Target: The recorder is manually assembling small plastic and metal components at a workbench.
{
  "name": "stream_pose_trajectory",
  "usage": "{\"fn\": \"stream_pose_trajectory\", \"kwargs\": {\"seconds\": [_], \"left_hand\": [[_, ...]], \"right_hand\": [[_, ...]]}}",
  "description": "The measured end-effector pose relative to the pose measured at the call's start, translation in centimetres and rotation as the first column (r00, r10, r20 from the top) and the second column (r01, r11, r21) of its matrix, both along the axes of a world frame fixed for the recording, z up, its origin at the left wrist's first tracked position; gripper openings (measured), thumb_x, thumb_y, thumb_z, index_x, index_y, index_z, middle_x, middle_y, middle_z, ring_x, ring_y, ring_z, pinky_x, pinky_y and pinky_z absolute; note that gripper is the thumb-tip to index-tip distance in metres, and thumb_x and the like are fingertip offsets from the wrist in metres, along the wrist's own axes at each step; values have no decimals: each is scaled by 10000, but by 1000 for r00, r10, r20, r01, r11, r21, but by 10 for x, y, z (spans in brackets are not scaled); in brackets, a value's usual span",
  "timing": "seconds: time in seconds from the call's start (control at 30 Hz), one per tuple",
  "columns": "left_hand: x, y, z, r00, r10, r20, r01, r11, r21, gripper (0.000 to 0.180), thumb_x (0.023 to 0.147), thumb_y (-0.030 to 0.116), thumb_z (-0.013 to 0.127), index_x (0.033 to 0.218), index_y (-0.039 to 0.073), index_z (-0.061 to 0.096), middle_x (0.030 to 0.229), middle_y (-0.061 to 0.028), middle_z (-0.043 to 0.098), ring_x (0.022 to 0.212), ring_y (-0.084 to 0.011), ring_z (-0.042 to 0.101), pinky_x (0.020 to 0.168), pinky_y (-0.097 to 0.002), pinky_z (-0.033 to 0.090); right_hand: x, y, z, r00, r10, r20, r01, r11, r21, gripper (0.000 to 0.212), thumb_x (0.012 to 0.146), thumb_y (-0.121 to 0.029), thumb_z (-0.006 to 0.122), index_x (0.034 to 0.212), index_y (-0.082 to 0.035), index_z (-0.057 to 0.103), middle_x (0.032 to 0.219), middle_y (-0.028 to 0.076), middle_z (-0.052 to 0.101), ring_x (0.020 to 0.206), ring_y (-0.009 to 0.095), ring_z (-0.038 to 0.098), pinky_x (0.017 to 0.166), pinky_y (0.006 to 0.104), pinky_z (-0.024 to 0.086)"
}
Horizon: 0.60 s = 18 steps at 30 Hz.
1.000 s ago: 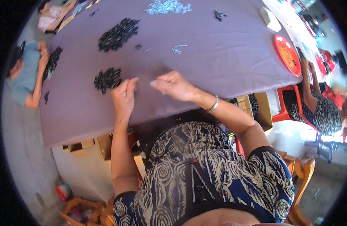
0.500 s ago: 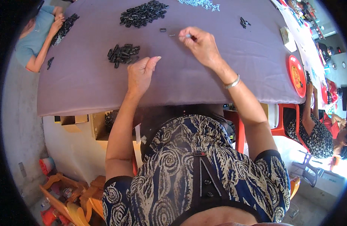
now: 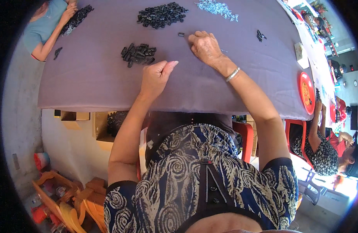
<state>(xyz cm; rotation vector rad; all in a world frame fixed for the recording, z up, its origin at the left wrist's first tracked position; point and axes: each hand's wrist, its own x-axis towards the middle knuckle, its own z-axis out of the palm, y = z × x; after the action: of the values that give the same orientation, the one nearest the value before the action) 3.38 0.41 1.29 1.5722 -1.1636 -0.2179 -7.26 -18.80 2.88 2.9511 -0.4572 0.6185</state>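
Observation:
My left hand (image 3: 156,79) is closed in a fist over the purple-grey cloth, its thumb stretched to the right; whatever its fingers hold is hidden. Just beyond it lies a small heap of black plastic parts (image 3: 138,54). My right hand (image 3: 206,48), with a silver bracelet on the wrist, rests back-up with its fingers curled under. What those fingers grip cannot be seen. A single small black part (image 3: 181,34) lies to their left on the cloth. Thin metal pieces (image 3: 224,51) show at the right side of this hand.
Toward the far edge lie a larger heap of black parts (image 3: 162,15) and a pile of silvery screw-like pieces (image 3: 217,9). A few black parts (image 3: 260,35), a white box (image 3: 301,55) and a red plate (image 3: 307,93) are on the right. Other people work at left and right.
My right hand has turned back-up and its fingers now curl out of sight; a small shiny thing showed in them before. My left hand keeps its fist. The whole view has shifted slightly.

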Motion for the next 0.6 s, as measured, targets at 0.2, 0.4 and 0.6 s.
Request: {"fn": "stream_pose_trajectory", "kwargs": {"seconds": [0.2, 0.4, 0.6], "left_hand": [[1, 1, 2, 999, -18, 29, 18, 1000, -13, 422, 852, 219, 662, 609, -31, 425, 559, -145, 278, 488, -198, 230, 417, -332, 287], [-2, 0, 3, 997, -7, 75, 7, 1000, -6, 426, 848, 220, 662, 602, -27, 418, 548, -172, 327, 474, -237, 246, 418, -341, 298], [-5, 0, 8, 998, -9, 64, 6, 999, 36, 401, 842, 218, 665, 613, -23, 441, 544, -176, 345, 458, -256, 271, 424, -352, 314]], "right_hand": [[-33, -11, 27, 984, -97, -152, 124, 977, 176, 166, 741, -82, 625, 906, -85, 633, 854, 89, 610, 820, 271, 609, 729, 396, 464], [-18, -13, 33, 997, -72, 7, 65, 933, 353, 167, 769, -57, 602, 933, -74, 628, 856, 114, 621, 766, 290, 618, 725, 390, 494], [35, -14, 8, 987, -6, 160, -16, 991, 136, 181, 790, -71, 592, 967, -76, 626, 896, 106, 606, 885, 296, 595, 775, 407, 491]]}}
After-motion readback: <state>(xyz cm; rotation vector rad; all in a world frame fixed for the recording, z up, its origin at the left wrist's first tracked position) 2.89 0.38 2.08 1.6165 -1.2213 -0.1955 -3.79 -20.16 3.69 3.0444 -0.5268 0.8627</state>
